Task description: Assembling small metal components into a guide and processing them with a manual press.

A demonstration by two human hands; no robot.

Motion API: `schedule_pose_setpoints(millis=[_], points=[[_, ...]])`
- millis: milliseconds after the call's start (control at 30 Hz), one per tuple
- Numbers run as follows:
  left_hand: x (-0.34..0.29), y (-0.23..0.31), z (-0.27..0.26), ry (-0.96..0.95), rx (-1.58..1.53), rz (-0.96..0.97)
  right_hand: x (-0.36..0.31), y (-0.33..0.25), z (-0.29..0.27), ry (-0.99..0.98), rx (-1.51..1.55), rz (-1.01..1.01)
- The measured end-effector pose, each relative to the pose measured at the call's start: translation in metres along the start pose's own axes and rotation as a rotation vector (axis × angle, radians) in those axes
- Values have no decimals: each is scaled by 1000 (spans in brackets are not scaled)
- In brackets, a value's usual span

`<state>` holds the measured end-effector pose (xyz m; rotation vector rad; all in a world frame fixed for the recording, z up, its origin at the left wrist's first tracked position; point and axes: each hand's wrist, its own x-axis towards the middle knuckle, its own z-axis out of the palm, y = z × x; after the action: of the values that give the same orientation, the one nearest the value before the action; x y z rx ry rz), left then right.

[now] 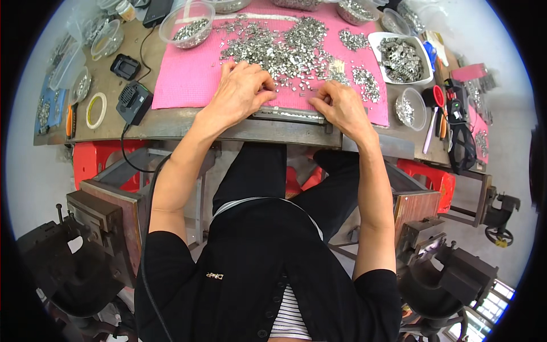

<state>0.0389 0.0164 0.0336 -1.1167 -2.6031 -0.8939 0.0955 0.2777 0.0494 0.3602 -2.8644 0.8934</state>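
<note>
Near tabletop (188,122) edge: narrow metal strip (288,114) between hands. Left hand (242,91) curled, fingertips pinching small metal pieces (285,48) (exact grasp hidden). Right hand (339,105) clenched over strip end, contents unclear. Beyond: pieces heaped on pink mat (188,77). Farther: clear round tub (188,24), white rectangular tray (401,57), both holding pieces, labels unreadable.

The person wears a black short-sleeved top, buttoned down the front with dark round buttons, open low over a black-and-white striped undershirt. A small metallic emblem sits on the left chest. Trousers are black. Both forearms are bare; the left hand (242,91) and right hand (342,108) are ungloved, with no rings or watch visible.
</note>
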Motion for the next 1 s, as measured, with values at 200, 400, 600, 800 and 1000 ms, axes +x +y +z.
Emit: schedule_pose_setpoints(millis=[200,400,600,800,1000], points=[[-3,-2,9,58,55,53,0,-9,-8,-73,190,133],[-3,-1,13,109,123,84,-1,0,-2,-24,93,-114],[-5,13,6,109,-7,54,-2,0,-5,-59,78,-111],[-25,47,17,177,-340,-62,-18,-24,3,65,304,0],[-29,52,37,305,-414,-28,-35,-37,35,235,225,-157]])
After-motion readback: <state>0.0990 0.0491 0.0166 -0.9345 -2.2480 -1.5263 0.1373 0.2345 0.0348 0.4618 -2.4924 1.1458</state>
